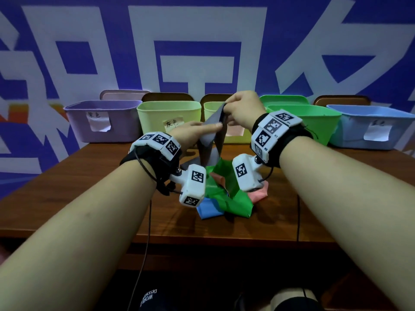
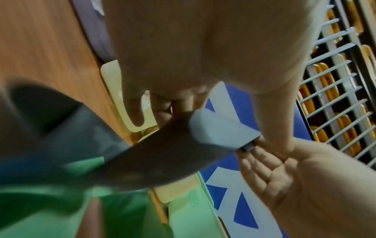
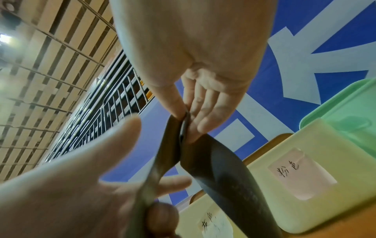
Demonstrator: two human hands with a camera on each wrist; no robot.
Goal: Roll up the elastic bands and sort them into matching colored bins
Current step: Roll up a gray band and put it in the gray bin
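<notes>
A grey elastic band (image 1: 208, 144) is held up over the table between both hands. My right hand (image 1: 227, 108) pinches its top end, thumb against fingers, also seen in the right wrist view (image 3: 185, 120). My left hand (image 1: 213, 127) pinches one strand of the band a little lower and to the left. The band (image 3: 223, 177) hangs down in two dark strands towards a pile on the table. That pile holds a green band (image 1: 229, 196), a blue band (image 1: 208, 211) and a pink band (image 1: 259, 194). In the left wrist view the grey band (image 2: 142, 153) is blurred.
Along the far table edge stand a purple bin (image 1: 121, 129), a yellow-green bin (image 1: 157, 113) with a handwritten label, a second yellow-green bin (image 1: 208, 108) behind my hands, a green bin (image 1: 314, 122) and a blue bin (image 1: 359, 117). A blue and white wall rises behind.
</notes>
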